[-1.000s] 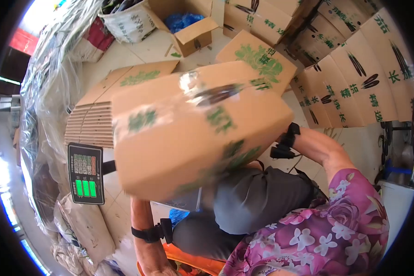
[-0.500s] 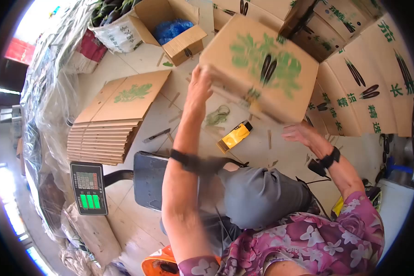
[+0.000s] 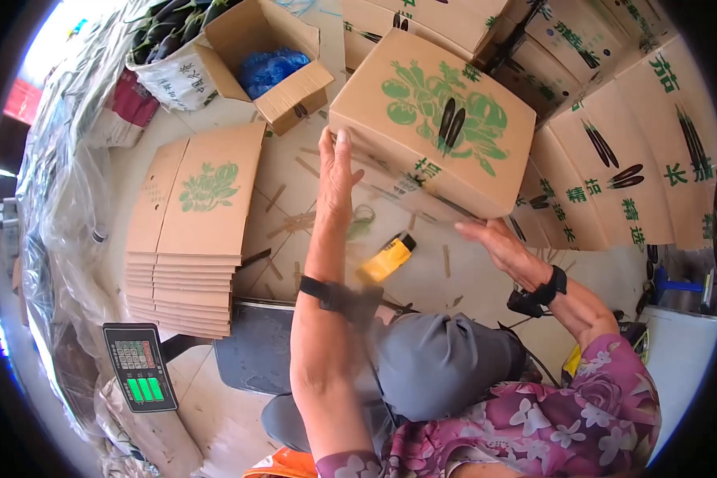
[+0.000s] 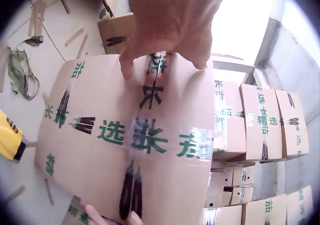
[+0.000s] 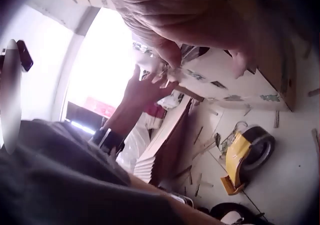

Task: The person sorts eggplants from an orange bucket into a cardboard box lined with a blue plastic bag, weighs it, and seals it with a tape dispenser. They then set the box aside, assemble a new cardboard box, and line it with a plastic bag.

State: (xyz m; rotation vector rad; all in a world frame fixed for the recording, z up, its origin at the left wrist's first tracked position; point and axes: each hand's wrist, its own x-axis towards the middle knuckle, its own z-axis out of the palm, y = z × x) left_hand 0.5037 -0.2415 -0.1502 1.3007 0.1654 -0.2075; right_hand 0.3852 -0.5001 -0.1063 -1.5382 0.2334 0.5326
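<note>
A taped carton (image 3: 434, 103) with green vegetable print and dark eggplants on it is up at the far side in the head view, beside the stacked cartons. My left hand (image 3: 338, 171) lies against its near left corner with fingers extended; in the left wrist view that hand (image 4: 170, 32) spreads its thumb and fingertips over the carton's taped side (image 4: 165, 170). At the near right corner my right hand (image 3: 502, 243) touches the lower edge with fingers loosely stretched. In the right wrist view its fingertips (image 5: 242, 62) overlap the carton. The far side is hidden.
A yellow tape dispenser (image 3: 388, 256) and cardboard scraps lie on the floor. To the left are flattened cartons (image 3: 191, 199), a scale display (image 3: 139, 366) and its platform (image 3: 243, 350). Behind stand an open box (image 3: 283, 103) with blue plastic and a sack (image 3: 175, 80) of eggplants. Stacked cartons (image 3: 605, 175) line the right.
The carton has gone from above the lap to the far right, beside the stack, with both hands moving along with it. Over the last half second the carton and hands have shifted only slightly.
</note>
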